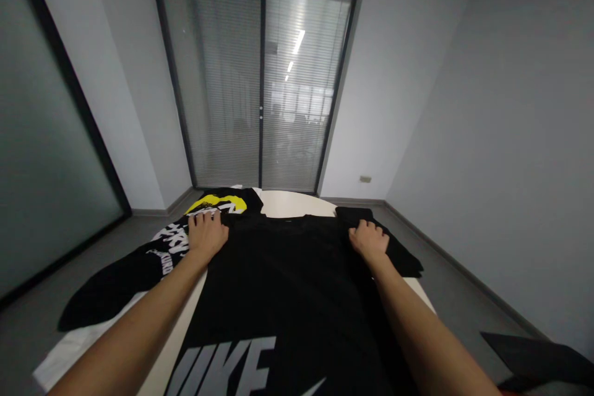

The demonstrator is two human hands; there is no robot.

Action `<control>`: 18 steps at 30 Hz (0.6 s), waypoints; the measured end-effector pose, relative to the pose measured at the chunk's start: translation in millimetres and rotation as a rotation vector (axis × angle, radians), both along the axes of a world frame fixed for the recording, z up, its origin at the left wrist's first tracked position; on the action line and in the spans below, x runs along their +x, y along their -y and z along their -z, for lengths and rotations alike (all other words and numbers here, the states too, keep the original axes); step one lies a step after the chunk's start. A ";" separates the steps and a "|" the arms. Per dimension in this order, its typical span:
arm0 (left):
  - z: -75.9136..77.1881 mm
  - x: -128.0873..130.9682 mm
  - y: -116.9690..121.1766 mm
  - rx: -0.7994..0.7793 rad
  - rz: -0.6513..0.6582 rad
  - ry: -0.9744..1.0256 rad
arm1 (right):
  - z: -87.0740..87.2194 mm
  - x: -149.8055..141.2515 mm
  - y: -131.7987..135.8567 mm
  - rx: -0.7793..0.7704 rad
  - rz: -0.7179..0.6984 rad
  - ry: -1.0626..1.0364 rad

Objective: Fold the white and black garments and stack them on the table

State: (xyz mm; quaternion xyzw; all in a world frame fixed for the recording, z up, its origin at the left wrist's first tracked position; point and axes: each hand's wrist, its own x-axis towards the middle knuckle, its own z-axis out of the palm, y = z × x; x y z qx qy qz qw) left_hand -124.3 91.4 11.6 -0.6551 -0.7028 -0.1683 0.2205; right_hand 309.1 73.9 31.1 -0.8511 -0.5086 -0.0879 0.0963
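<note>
A black T-shirt (288,278) with a large grey print lies spread on the pale table (297,203), its neckline at the far side and the print nearest me. At its left shoulder, my left hand (208,235) is closed, fingers curled into the fabric. My right hand (370,239) is likewise closed on the cloth at the right shoulder. The fingertips of both hands are partly hidden. Beside my right hand lies more black cloth (399,253); whether it is the sleeve or a separate folded garment I cannot tell.
Left of the shirt lies a black garment (125,275) with white and yellow print, over white cloth (77,346) that hangs past the table edge. A dark object (538,356) stands low at the right. Beyond the table are a glass door with blinds (223,86) and grey walls.
</note>
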 end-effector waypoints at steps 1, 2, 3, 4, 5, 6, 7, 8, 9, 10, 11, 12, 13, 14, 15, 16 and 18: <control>-3.5 -6.7 -1.6 -0.037 -0.029 0.019 | -4.6 7.5 -1.2 -0.041 0.059 -0.043; -6.7 -13.4 -3.2 -0.078 -0.046 0.037 | -8.2 15.6 -2.3 -0.091 0.099 -0.089; -9.7 -19.7 -4.8 -0.119 -0.050 0.054 | -10.7 23.8 -3.1 -0.135 0.119 -0.131; -12.5 -25.4 -6.3 -0.157 -0.042 0.068 | -12.3 31.8 -3.5 -0.171 0.123 -0.166; -15.3 -30.5 -7.7 -0.187 -0.024 0.079 | -13.2 38.9 -3.3 -0.192 0.116 -0.191; -18.2 -34.9 -9.0 -0.207 -0.006 0.093 | -13.8 44.9 -2.5 -0.198 0.105 -0.206; -21.1 -38.7 -10.2 -0.216 0.010 0.109 | -14.6 49.7 -1.2 -0.195 0.095 -0.214; -24.2 -42.0 -11.4 -0.220 0.018 0.130 | -15.6 53.3 0.3 -0.192 0.087 -0.220; -27.4 -44.9 -12.6 -0.219 0.023 0.150 | -17.2 55.7 1.8 -0.175 0.085 -0.223; -30.7 -47.7 -13.9 -0.211 0.021 0.175 | -19.2 57.4 3.2 -0.140 0.083 -0.222; -33.8 -50.5 -15.3 -0.195 0.007 0.206 | -21.3 58.6 4.2 -0.086 0.084 -0.219; -36.7 -53.4 -16.7 -0.176 -0.019 0.242 | -23.5 59.7 4.8 -0.017 0.082 -0.210; -39.2 -56.4 -18.2 -0.161 -0.053 0.280 | -25.2 61.0 4.7 0.058 0.063 -0.199; -41.3 -59.6 -19.6 -0.158 -0.089 0.317 | -26.4 62.7 4.1 0.126 0.033 -0.189; -42.8 -62.8 -20.8 -0.169 -0.120 0.347 | -26.7 65.1 2.9 0.170 -0.003 -0.186; -43.7 -65.9 -21.7 -0.197 -0.146 0.364 | -26.2 68.1 1.4 0.181 -0.030 -0.193; -43.8 -70.7 -21.8 -0.274 -0.171 0.362 | -22.5 76.1 -2.2 0.136 -0.009 -0.239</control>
